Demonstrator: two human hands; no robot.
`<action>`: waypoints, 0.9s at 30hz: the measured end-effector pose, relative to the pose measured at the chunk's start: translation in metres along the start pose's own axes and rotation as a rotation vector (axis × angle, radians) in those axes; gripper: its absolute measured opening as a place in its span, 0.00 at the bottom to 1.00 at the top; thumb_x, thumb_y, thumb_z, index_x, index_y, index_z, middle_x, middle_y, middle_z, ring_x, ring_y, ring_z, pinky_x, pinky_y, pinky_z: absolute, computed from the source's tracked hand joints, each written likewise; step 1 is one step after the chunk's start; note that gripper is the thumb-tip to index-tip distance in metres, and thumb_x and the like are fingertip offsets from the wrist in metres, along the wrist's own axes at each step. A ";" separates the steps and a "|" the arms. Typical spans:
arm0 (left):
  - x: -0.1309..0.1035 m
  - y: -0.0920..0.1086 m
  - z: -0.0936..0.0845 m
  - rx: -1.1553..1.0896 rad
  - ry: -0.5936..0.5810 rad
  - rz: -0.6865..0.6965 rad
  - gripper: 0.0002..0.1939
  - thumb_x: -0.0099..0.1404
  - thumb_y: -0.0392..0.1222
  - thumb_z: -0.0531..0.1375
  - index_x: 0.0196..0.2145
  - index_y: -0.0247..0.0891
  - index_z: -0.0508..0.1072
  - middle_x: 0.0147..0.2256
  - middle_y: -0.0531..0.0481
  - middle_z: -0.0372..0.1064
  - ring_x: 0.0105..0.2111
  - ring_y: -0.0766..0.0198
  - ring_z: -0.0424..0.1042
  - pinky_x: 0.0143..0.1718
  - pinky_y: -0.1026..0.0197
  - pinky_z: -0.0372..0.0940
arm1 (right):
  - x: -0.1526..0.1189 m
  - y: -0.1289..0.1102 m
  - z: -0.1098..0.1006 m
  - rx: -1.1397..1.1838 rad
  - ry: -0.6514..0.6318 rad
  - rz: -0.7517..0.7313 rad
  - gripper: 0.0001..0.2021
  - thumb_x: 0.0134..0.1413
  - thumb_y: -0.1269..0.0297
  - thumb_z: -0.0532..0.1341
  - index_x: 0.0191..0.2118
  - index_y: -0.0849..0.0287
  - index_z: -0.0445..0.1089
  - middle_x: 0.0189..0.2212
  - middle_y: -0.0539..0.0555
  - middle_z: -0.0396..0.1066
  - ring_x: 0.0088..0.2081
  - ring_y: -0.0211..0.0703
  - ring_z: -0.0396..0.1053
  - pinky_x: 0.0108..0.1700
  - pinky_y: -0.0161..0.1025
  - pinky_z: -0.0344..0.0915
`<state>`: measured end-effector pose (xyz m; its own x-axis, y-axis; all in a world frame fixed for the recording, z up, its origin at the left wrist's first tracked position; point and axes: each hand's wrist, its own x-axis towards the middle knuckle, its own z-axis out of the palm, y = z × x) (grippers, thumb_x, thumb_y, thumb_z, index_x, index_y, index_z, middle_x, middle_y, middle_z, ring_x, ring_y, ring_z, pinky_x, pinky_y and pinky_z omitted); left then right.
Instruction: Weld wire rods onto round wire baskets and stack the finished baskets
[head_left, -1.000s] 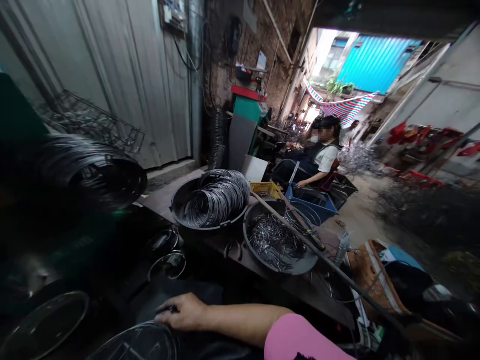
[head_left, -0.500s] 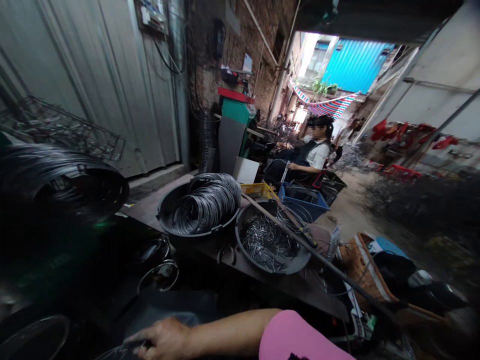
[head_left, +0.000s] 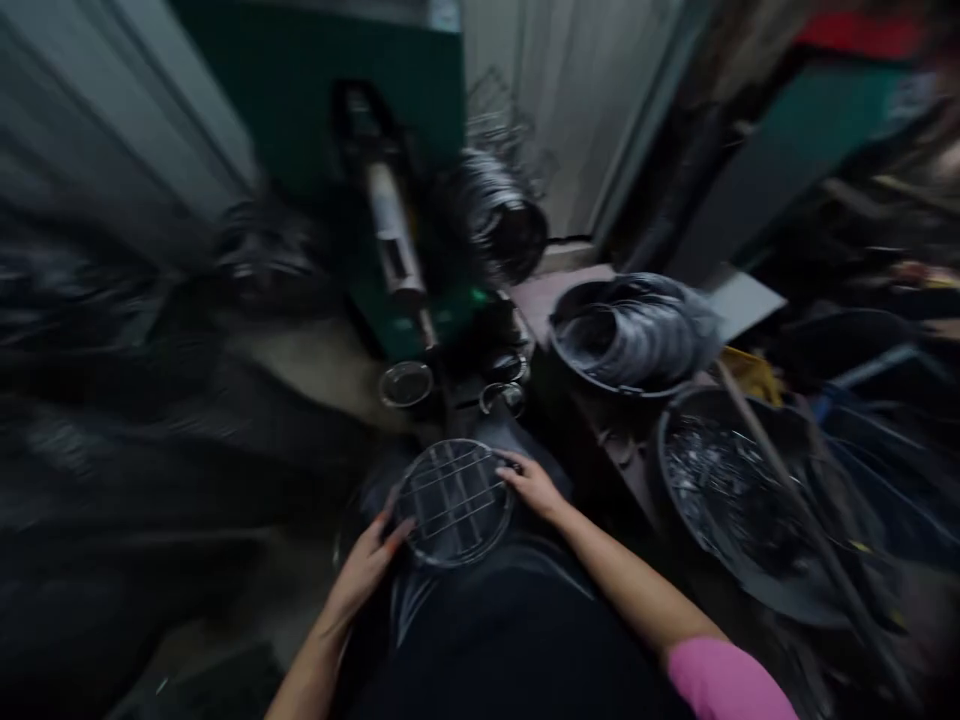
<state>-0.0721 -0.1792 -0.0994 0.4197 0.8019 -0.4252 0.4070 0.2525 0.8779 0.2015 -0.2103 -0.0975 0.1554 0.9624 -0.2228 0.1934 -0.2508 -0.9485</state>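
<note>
A round wire rack (head_left: 454,502) with crossing bars inside a ring lies over my lap, slightly blurred. My left hand (head_left: 373,550) grips its left rim between thumb and fingers. On the opposite side, my right hand (head_left: 531,483) holds the upper right rim. Just beyond the rack stands a green machine (head_left: 420,130) with a pale cylinder (head_left: 391,235) pointing down toward me. Small metal rings sit near its base, among them a round one (head_left: 406,384) at the left.
To the right, a dark basin (head_left: 559,345) holds coils of wire. Beside it, another basin (head_left: 664,440) contains short metal pieces, with a long pole (head_left: 776,465) across it. A wire coil (head_left: 499,220) rests near the machine. A yellow crate (head_left: 752,376) stands behind the basins.
My view has swung left and down from the yard to my lap and the machine. Both hands now show on the round wire rack; before, only one hand was visible at the bottom edge.
</note>
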 end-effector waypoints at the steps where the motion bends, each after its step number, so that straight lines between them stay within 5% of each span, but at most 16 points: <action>1: -0.004 -0.002 -0.001 -0.009 0.086 0.015 0.35 0.57 0.59 0.57 0.57 0.40 0.60 0.52 0.45 0.64 0.59 0.49 0.53 0.56 0.51 0.55 | 0.005 0.004 0.000 0.022 -0.026 -0.012 0.19 0.51 0.61 0.58 0.51 0.55 0.69 0.48 0.52 0.71 0.50 0.48 0.66 0.55 0.46 0.59; 3: -0.002 -0.002 0.001 -0.055 0.172 0.021 0.37 0.55 0.58 0.59 0.58 0.39 0.58 0.48 0.45 0.68 0.50 0.53 0.64 0.48 0.56 0.62 | 0.008 0.011 0.001 0.035 -0.033 -0.048 0.21 0.50 0.58 0.58 0.51 0.56 0.68 0.49 0.53 0.70 0.52 0.49 0.64 0.56 0.48 0.56; 5: 0.001 0.000 0.006 -0.131 0.161 -0.008 0.39 0.56 0.56 0.59 0.61 0.39 0.53 0.38 0.48 0.71 0.31 0.63 0.70 0.31 0.63 0.65 | 0.006 0.014 0.003 0.022 -0.019 -0.083 0.22 0.50 0.56 0.58 0.51 0.56 0.68 0.50 0.54 0.69 0.54 0.49 0.63 0.58 0.48 0.55; 8: -0.001 0.002 0.013 -0.278 0.078 -0.065 0.42 0.58 0.54 0.58 0.63 0.40 0.44 0.23 0.58 0.64 0.15 0.74 0.56 0.16 0.70 0.51 | 0.001 0.014 0.006 -0.001 -0.005 -0.101 0.21 0.50 0.55 0.57 0.50 0.55 0.69 0.50 0.54 0.69 0.54 0.49 0.63 0.58 0.48 0.55; 12: -0.005 0.006 0.011 -0.442 0.041 -0.015 0.43 0.57 0.52 0.61 0.63 0.41 0.45 0.21 0.61 0.56 0.15 0.76 0.52 0.17 0.72 0.47 | 0.001 0.011 0.010 0.008 0.039 -0.109 0.19 0.51 0.55 0.56 0.48 0.54 0.71 0.48 0.53 0.70 0.52 0.49 0.64 0.56 0.48 0.57; 20: 0.001 0.010 0.004 -0.517 0.005 -0.037 0.43 0.54 0.50 0.64 0.62 0.41 0.49 0.20 0.60 0.58 0.15 0.76 0.50 0.16 0.71 0.44 | -0.006 0.010 0.016 -0.041 0.090 -0.132 0.20 0.52 0.54 0.56 0.49 0.56 0.70 0.49 0.56 0.70 0.52 0.50 0.64 0.55 0.47 0.59; 24: -0.003 0.009 -0.001 -0.508 0.201 -0.043 0.45 0.51 0.50 0.66 0.61 0.38 0.51 0.22 0.59 0.62 0.17 0.75 0.55 0.16 0.71 0.46 | -0.006 0.014 0.011 -0.082 0.123 -0.103 0.24 0.48 0.51 0.60 0.49 0.58 0.69 0.47 0.57 0.71 0.50 0.51 0.66 0.54 0.48 0.60; 27: -0.013 0.013 -0.024 -0.517 0.435 -0.043 0.43 0.50 0.51 0.66 0.59 0.34 0.55 0.22 0.58 0.64 0.14 0.77 0.53 0.14 0.71 0.44 | -0.004 0.015 0.005 -0.049 0.161 -0.010 0.26 0.43 0.50 0.63 0.48 0.60 0.70 0.43 0.59 0.73 0.46 0.52 0.68 0.50 0.48 0.62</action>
<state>-0.0916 -0.1735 -0.0773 0.0025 0.9029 -0.4297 -0.0700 0.4289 0.9007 0.1990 -0.2175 -0.1115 0.3057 0.9368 -0.1703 0.2418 -0.2494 -0.9377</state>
